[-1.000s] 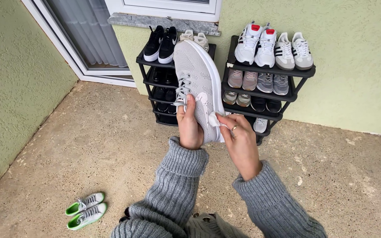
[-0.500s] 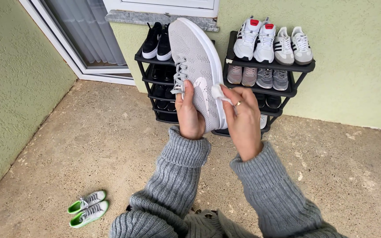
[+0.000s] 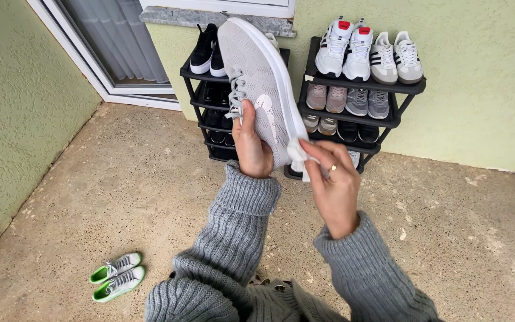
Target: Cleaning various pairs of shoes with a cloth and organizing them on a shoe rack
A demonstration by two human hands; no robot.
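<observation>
The grey sneaker (image 3: 261,89) stands toe-up in front of the shoe racks (image 3: 362,113), my left hand (image 3: 250,146) clasping its heel. My right hand (image 3: 333,185) pinches a white wipe (image 3: 297,150) against the sole edge; pressing hard could twist the shoe loose.

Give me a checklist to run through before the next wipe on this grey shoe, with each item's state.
1. Left hand holds the grey shoe firmly, toe up: ok.
2. Right hand has the white wipe pinched in its fingers: ok.
3. Wipe touches the shoe's white sole edge near the heel: ok.
4. Laces hang clear of the wipe, on the far side of the left thumb: ok.
5. Wipe clean enough for another pass: cannot tell.
6. Shoe held apart from the black racks behind it: cannot tell, it overlaps them in the view.
</observation>
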